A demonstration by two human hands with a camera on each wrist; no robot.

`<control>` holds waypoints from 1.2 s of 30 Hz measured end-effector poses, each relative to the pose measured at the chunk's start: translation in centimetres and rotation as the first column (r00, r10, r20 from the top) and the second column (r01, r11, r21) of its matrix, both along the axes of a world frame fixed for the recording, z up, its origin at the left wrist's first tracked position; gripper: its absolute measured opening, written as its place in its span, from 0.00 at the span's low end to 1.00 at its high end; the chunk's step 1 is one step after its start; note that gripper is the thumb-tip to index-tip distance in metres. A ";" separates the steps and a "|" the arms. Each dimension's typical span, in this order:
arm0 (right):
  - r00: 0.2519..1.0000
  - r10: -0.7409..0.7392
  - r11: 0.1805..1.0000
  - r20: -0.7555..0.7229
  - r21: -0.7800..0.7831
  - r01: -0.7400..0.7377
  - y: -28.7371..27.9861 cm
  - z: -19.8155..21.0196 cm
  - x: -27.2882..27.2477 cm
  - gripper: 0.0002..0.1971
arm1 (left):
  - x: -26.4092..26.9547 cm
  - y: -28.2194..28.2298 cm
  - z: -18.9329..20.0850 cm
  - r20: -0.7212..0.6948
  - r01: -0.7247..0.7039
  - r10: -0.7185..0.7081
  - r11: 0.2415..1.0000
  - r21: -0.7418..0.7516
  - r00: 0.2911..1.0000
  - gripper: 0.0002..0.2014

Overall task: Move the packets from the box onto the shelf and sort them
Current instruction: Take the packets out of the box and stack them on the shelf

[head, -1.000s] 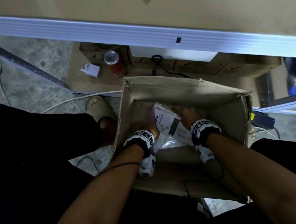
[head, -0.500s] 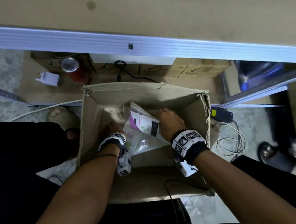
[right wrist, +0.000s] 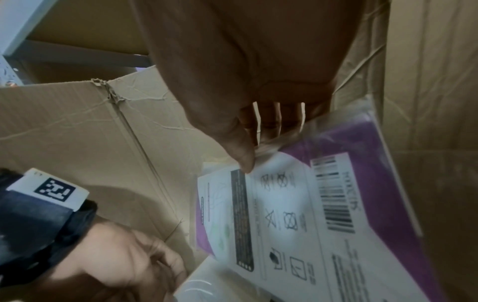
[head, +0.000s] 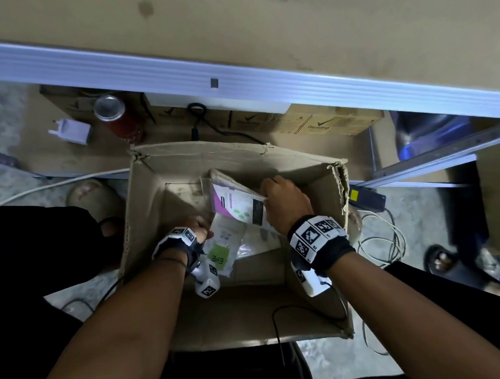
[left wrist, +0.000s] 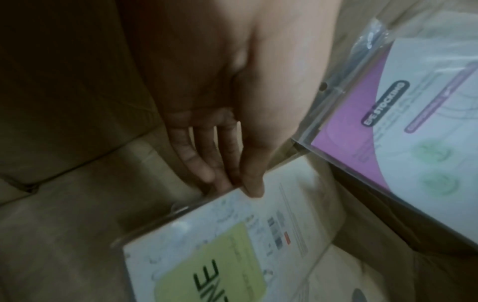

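Cardboard box (head: 178, 166) on floor: right hand (head: 287, 201) pinches purple packet (head: 238, 204); left hand (head: 197, 225) pinches green-label packet (head: 221, 254), thumb on top.

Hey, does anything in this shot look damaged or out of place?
Yes. The cardboard box is torn at its far corners, and its right wall edge is ragged and crumpled. A red can and a white charger plug sit loose on flattened cardboard behind it.
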State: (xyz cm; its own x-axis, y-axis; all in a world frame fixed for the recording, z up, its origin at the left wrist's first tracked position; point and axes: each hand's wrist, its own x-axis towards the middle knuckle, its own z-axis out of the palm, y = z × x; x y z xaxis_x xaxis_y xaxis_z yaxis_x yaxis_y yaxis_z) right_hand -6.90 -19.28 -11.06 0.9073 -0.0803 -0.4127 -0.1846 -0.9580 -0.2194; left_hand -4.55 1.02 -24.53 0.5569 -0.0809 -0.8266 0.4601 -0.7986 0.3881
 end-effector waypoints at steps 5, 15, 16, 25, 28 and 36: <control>1.000 -0.001 1.000 0.004 -0.012 0.001 -0.1 0.1 0.3 0.15 | -0.1 -0.4 1.4 -0.062 0.123 -0.132 0.985 -0.123 0.989 0.11; 1.000 -0.007 1.000 -0.016 -0.003 0.007 -0.2 0.0 -0.1 0.12 | -0.6 -2.2 0.1 0.105 0.205 -0.199 0.977 -0.053 0.974 0.09; 1.000 -0.006 1.000 -0.017 -0.002 0.006 -0.2 0.0 0.0 0.12 | -0.8 -2.2 -0.2 0.154 0.209 -0.200 0.977 -0.045 0.968 0.09; 0.999 -0.006 1.000 -0.047 -0.010 0.006 -0.4 -0.1 -0.1 0.12 | -1.9 -3.1 -1.1 0.281 0.268 -0.254 0.963 -0.012 0.925 0.10; 0.998 -0.012 1.000 -0.063 -0.012 0.011 -0.3 -0.2 -0.1 0.13 | -1.9 -3.3 -0.8 0.227 0.274 -0.258 0.961 -0.040 0.939 0.10; 0.996 -0.020 0.999 -0.088 -0.032 0.017 -0.3 -0.6 -0.8 0.12 | -2.2 -3.1 -0.1 0.180 0.204 -0.189 0.977 -0.068 0.965 0.07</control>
State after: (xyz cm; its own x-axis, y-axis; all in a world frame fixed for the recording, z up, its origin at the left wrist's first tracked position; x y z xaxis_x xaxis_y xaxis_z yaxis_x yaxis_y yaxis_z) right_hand -7.74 -19.60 -11.63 0.8658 -0.1108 -0.4880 -0.2197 -0.9603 -0.1718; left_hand -6.73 -2.09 -24.65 0.6559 -0.2687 -0.7054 0.2179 -0.8273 0.5178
